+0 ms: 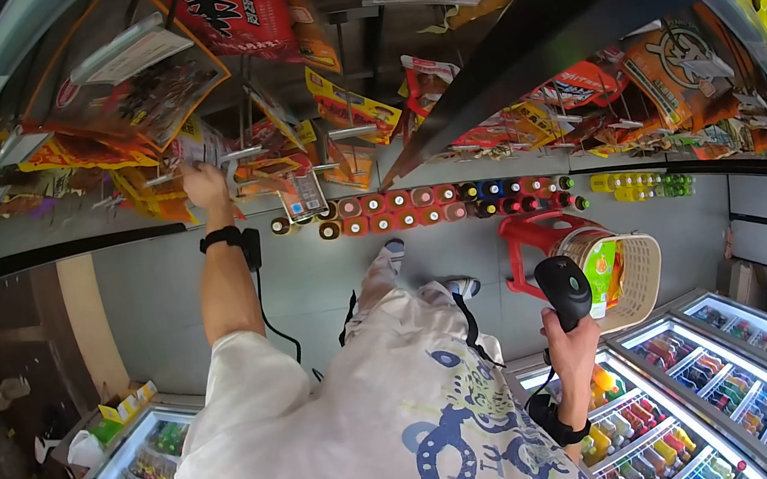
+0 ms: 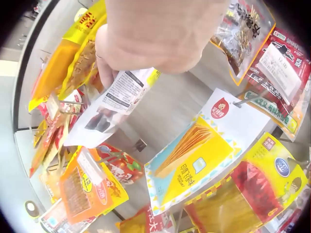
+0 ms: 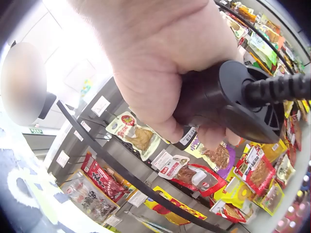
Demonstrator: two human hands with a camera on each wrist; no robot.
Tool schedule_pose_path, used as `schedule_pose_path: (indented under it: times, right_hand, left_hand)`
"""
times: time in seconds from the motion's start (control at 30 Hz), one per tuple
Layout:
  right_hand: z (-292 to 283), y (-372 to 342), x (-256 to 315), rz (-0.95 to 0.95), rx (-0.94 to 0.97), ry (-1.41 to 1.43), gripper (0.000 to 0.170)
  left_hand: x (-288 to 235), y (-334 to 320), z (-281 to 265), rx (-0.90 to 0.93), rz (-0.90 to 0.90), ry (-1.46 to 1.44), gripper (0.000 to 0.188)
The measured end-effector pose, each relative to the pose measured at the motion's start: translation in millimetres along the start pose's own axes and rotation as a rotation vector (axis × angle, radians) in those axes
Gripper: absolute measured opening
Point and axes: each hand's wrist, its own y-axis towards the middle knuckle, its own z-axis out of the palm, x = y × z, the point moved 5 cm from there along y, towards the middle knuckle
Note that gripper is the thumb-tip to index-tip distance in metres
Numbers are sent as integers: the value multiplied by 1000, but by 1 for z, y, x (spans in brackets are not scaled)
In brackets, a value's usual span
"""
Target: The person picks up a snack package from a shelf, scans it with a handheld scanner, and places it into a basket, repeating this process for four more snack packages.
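White plastic packet with black print (image 1: 205, 147) is up among the hanging snacks in my head view, at the left hand (image 1: 207, 185). The right hand (image 1: 573, 344) holds a black plastic handheld scanner (image 1: 565, 288) upright, probably to keep it at the ready. Just beside it, a cream plastic basket (image 1: 649, 272) adjoins a red plastic stool (image 1: 515, 256), perhaps for support; I can't make out the contact beneath. On the left wrist feed, I see the fingers (image 2: 105, 59) grasping the packet near its upper end, perhaps to steady it among the hooks; the hand covers that end, so I cannot tell whether a hook holds it. My right wrist feed shows the fingers (image 3: 167, 127) curled round the scanner's grip, likely for a secure hold, its scanning face hidden and its cable cut off at the edge.
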Motion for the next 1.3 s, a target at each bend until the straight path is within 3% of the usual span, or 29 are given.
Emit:
schedule_pose_path:
  times: [0.37,0.53,0.77,0.83,0.93,1.07,1.13,1.17,1.23,1.3]
  right_hand:
    - [7,16,7,-99,46,29,23]
    - [12,25,24,-155,157,-105,25]
    - [4,51,41,-349,237,-189,27]
    - [-1,56,46,-327,263,-176,27]
    - [-8,61,42,-321,254,-132,28]
    - [-15,64,36,-327,239,-48,27]
    - [-23,65,16,-195,258,47,24]
    - [-26,58,6,-183,239,115,20]
    - [-38,54,-5,-143,172,172,19]
    - [-48,45,-14,-76,94,272,16]
  left_hand:
    - [55,-62,-41,-178,31,-110,20]
    - [55,-98,-68,-192,-177,-49,15]
    - [78,-171,-86,-150,-218,-339,20]
    - [82,-193,-78,-19,-399,-812,24]
    - [67,-213,-76,145,-504,-1056,25]
    - [7,-224,-77,387,-507,-1129,26]
    - [-43,-234,-50,762,-541,-1456,26]
    - [-55,-239,-50,813,-523,-1442,26]
    - [-99,-258,-40,1121,-580,-1588,27]
    - [-152,-282,-56,1298,-551,-1615,29]
